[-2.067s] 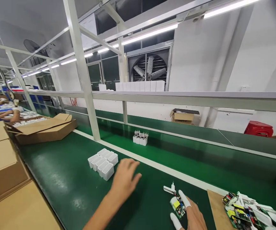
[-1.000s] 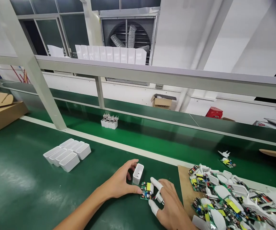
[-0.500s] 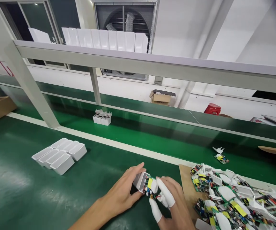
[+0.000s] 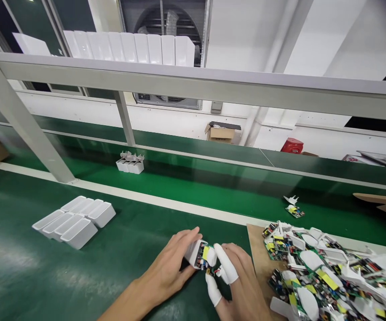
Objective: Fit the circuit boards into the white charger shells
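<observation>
My left hand (image 4: 168,265) is closed around a white plastic charger housing (image 4: 192,254), its open end facing right. A circuit board (image 4: 206,255) with a yellow patch and a white part sits partly inside that opening. My right hand (image 4: 244,281), with white covers on thumb and index finger, grips the board's outer end. Beside those fingers is a small white piece with a red wire, partly hidden. Left of my hands, several empty white housings (image 4: 75,220) lie grouped on the green table (image 4: 119,267).
Circuit boards and white plug parts (image 4: 326,272) are heaped on cardboard (image 4: 256,249) at right. One more board (image 4: 295,211) and a white plug piece (image 4: 291,199) lie on the green belt (image 4: 196,183). Several white units (image 4: 130,163) stand farther left. A metal rail (image 4: 193,80) crosses above.
The view has shifted, so most of the scene sits farther left. The board appears slightly deeper in the housing; both hands keep their hold.
</observation>
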`<state>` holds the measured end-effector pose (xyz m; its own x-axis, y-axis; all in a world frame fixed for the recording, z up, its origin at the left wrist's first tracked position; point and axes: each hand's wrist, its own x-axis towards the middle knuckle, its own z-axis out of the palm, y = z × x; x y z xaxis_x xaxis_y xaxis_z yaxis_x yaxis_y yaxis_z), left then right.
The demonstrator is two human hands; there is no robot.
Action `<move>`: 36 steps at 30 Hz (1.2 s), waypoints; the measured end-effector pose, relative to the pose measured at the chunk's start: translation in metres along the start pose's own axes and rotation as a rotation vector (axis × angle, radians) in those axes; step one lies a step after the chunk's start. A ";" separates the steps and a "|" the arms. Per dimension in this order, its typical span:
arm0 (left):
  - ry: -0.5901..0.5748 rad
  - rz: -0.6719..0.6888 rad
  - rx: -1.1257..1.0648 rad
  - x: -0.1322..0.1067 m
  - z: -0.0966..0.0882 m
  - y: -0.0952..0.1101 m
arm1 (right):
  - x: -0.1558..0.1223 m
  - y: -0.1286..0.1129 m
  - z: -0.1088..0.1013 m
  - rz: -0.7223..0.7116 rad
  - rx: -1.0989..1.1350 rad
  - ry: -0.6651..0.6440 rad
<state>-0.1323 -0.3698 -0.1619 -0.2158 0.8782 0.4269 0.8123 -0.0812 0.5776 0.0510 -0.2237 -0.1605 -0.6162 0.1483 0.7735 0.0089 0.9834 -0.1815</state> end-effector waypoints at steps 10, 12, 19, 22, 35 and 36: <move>-0.008 0.011 0.028 0.002 0.002 0.001 | 0.004 0.000 -0.003 -0.050 -0.052 0.016; -0.019 0.008 0.022 0.002 0.003 0.002 | 0.002 0.001 -0.002 -0.063 -0.058 0.012; -0.032 0.012 0.010 0.000 0.004 0.004 | -0.001 0.003 0.001 -0.080 -0.103 0.005; -0.029 0.016 -0.002 0.001 0.004 0.003 | 0.000 0.002 0.000 -0.078 -0.091 0.012; -0.004 0.015 -0.040 -0.001 0.006 0.000 | -0.011 0.007 0.000 -0.036 -0.021 -0.100; -0.004 0.016 -0.042 -0.001 0.006 0.000 | -0.011 0.007 0.000 -0.031 -0.019 -0.109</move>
<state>-0.1289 -0.3675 -0.1667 -0.2005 0.8787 0.4332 0.7921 -0.1149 0.5995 0.0582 -0.2183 -0.1701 -0.6982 0.1063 0.7080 0.0030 0.9893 -0.1456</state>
